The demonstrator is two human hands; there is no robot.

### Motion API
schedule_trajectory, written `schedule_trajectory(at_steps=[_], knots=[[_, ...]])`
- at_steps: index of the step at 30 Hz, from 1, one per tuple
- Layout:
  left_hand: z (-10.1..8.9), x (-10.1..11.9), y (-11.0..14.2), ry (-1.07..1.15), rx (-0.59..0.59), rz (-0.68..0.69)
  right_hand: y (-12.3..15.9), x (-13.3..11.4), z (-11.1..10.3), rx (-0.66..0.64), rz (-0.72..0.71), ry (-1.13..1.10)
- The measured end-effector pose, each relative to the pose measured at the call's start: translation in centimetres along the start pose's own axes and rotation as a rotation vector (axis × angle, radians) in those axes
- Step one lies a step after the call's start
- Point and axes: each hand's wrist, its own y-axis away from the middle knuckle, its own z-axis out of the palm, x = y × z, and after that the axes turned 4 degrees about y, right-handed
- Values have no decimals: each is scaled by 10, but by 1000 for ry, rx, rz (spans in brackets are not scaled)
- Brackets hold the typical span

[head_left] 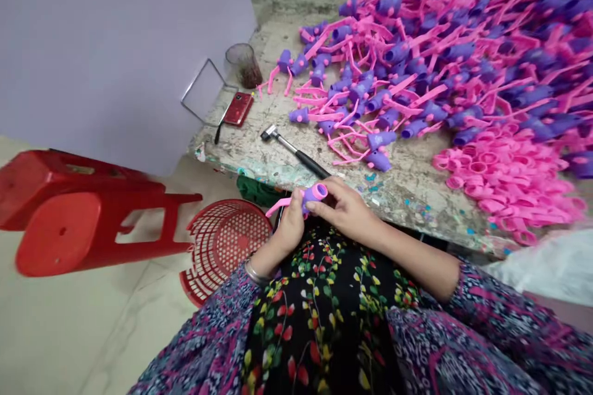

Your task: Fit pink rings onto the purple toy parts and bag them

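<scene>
1. Piece (309,197): purple cone with a pink lever, held near the centre of the frame, just off the front edge of the worktop (398,197). A pink ring (315,194) sits around its upper mouth.
2. Grip, left hand (291,220): narrow, closed around the lever side of the piece. Grip, right hand (346,210): thumb and fingers closed on the cone, near the ring.
3. Done, as far as visible: cone, lever and ring are together on the held piece. Judged well advanced; how firmly the ring is seated cannot be told.
4. Left, by judgement: large heap (458,52) of purple cones with pink levers, upper right. The mouths in view mostly look ringless, though the far part is blurred and some may differ. Loose rings (509,179) lie piled at right, beside the heap. No separate finished batch can be made out.
5. Worktop: pale, worn, stained, flecked with blue and green. Hammer (287,145) lies on it near centre, handle toward the right hand. Red phone (238,109) and clear glass (248,68) with dark contents stand nearer the upper left, by a wire frame (195,81).
6. Room: lilac-grey panel (115,43), upper left; red stools (53,234), left; red basket (199,247), lower left of centre; pale floor (41,333) with grey veining, lower left; white sheeting (551,259), right edge.
</scene>
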Motion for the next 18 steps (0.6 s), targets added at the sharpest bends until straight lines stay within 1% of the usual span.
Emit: schedule_trajectory(at_steps=[2, 5, 7, 9, 11, 14, 16, 18], knots=[[-2, 1, 0, -39, -48, 7, 1, 0, 1, 20, -6, -10], [-3, -2, -1, -33, -71, -28, 2, -2, 0, 46, -8, 4], [-2, -5, -2, 98, -86, -50, 2, -3, 1, 49, -17, 38], [1, -7, -3, 294, -76, -77, 0, -5, 2, 44, -16, 98], [6, -6, -3, 460, -26, -122, -2, -8, 4, 43, 2, 168], [11, 0, -3, 589, 27, -175, -4, -11, 7, 53, 46, 211], [11, 1, -3, 607, -22, -174, -6, -11, 7, 77, 85, 195], [6, 0, -3, 554, -96, -172, -7, -10, 7, 109, 129, 168]])
